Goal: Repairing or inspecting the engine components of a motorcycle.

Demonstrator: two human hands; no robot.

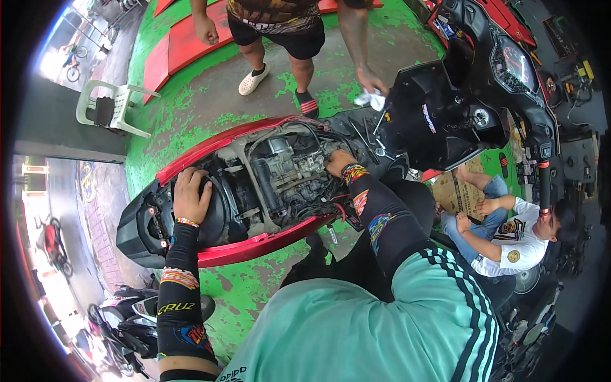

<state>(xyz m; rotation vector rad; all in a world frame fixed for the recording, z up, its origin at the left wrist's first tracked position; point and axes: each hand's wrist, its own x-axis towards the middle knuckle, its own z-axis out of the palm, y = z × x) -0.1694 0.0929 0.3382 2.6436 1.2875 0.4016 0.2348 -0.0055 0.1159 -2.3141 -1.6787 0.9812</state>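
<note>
Right, so the engine [294, 167] sits bare in the middle of the seatless scooter [273, 223], between two red side panels [267, 244]. And the right hand [341, 163] is in at its front end, fingers curled down; the tips are hidden, so I can't tell whether they grip anything. Behind, the left hand [192, 196] lies on a black plastic tub [216, 215], fingers spread, nothing visibly held. That engine looks heavy, rigid, grimy, perhaps slick, its wires [305, 209] more fragile; the stiff grey frame [254, 188] looks the sounder hold, since the panels probably flex. Farther forward, hand tools [360, 132] lie loose; across the way, a standing person [273, 16] holds a white cloth [371, 100].
</note>
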